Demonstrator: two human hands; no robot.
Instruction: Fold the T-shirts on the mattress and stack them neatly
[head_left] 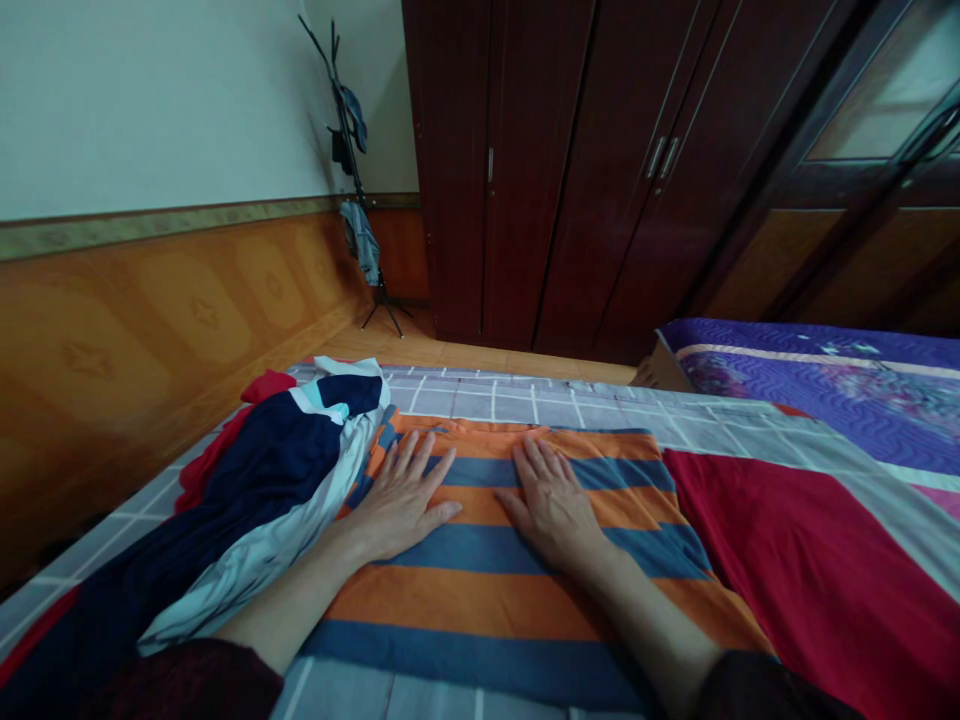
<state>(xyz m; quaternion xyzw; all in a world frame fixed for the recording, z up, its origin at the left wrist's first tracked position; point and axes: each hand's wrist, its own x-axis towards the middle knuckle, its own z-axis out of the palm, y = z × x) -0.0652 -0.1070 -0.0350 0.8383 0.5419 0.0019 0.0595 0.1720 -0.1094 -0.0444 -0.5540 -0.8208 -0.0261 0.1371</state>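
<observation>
An orange and blue-grey striped shirt [480, 590] lies spread on a bed with a grey checked sheet [525, 400]. My left hand [401, 500] rests flat on the upper left part of the shirt, fingers spread. Palm down, my right hand [553, 505] lies on its upper right part with the thumb apart from the fingers. Neither hand grips the fabric. To the left is a pile of navy, white and red clothes [277, 470]. A red cloth [810, 560] lies beside the shirt's right edge.
Beyond the bed stand a dark wooden wardrobe [525, 180] and a black coat rack [352, 150] with a cap and cloth hanging on it. A purple patterned bedcover [825, 380] is at the right. An orange panelled wall [187, 310] runs along the left.
</observation>
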